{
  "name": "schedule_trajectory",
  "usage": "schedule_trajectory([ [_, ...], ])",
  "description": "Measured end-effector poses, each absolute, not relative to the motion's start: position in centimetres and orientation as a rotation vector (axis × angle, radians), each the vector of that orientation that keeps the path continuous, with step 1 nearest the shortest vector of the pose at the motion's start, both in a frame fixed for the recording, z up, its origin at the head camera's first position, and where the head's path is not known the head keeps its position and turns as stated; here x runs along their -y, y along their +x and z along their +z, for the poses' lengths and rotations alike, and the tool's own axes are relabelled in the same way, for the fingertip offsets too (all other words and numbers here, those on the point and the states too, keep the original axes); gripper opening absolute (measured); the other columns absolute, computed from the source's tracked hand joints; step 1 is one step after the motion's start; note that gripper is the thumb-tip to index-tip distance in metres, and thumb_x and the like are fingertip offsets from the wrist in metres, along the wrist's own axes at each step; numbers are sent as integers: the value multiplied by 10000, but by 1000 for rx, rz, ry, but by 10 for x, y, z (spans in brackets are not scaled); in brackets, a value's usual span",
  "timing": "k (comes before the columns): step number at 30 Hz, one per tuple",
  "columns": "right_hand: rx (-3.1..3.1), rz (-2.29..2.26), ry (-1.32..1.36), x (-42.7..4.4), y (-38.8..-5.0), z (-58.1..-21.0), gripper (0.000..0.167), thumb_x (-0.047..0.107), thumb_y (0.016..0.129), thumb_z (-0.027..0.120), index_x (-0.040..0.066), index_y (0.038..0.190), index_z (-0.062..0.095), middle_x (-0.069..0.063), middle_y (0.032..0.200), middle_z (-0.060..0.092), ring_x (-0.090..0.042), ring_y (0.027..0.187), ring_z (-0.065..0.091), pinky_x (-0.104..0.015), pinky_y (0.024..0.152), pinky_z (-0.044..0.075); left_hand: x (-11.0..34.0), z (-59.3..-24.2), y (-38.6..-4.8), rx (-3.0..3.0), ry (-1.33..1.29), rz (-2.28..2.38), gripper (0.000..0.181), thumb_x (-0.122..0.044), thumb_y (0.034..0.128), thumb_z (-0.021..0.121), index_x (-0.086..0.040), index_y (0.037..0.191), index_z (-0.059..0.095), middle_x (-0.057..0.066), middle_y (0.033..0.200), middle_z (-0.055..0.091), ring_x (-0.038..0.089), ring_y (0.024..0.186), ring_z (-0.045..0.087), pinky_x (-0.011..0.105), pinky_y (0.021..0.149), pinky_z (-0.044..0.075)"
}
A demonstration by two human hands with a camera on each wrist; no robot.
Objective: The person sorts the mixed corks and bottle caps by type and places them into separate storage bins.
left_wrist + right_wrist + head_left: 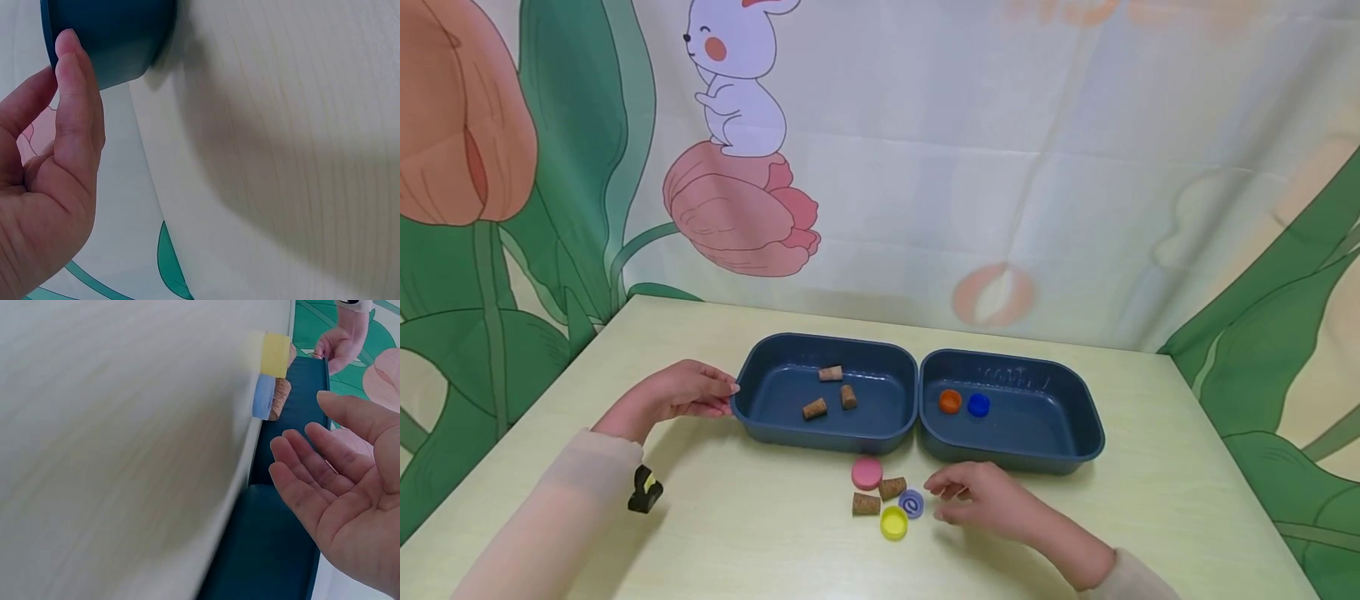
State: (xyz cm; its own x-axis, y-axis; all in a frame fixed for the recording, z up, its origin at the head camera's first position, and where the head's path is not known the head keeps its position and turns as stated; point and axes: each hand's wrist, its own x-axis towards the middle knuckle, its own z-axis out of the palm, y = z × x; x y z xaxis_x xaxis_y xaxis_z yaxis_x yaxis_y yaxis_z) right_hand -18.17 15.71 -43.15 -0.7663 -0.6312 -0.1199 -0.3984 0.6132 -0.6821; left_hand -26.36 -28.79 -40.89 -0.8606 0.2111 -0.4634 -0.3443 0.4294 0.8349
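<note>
Lavender bottle cap (912, 504) lies on the bench (737, 517) in front of the near right corner of the cork tray (827, 439); round, no long axis. Right hand (988, 500), right of that corner, is nearer: cap just left of its fingertips, fingers loosely bent and parted, nothing held. Left hand (696, 390) pinches the tray's left rim, well apart from the cap.

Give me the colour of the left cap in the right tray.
Orange; the cap shows best in the head view.
</note>
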Motion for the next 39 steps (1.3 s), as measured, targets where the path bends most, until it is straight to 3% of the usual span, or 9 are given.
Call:
schedule_trajectory([
  [20, -2570, -751, -905, -140, -191, -439, 407, 132, 816, 836, -46, 1166, 728, -138, 1088, 780, -247, 975, 733, -306, 868, 615, 289, -408, -264, -2170, -112, 1440, 400, -130, 1052, 562, 154, 1331, 529, -19, 799, 741, 62, 729, 715, 214, 750, 631],
  [30, -2670, -601, -942, -131, -190, -442, 391, 123, 786, 852, -27, 1132, 748, -113, 1054, 781, -142, 864, 653, -280, 828, 585, 289, -409, -263, -2169, -112, 1440, 428, -142, 1057, 555, 162, 1353, 498, -19, 802, 734, 63, 736, 712, 210, 753, 630],
  [39, -2728, -464, -985, -127, -187, -440, 356, 149, 795, 861, 5, 1104, 760, -92, 1057, 782, -183, 905, 684, -303, 850, 585, 289, -409, -264, -2159, -95, 1457, 433, -144, 1059, 551, 165, 1356, 491, -29, 800, 735, 49, 725, 707, 206, 749, 629],
])
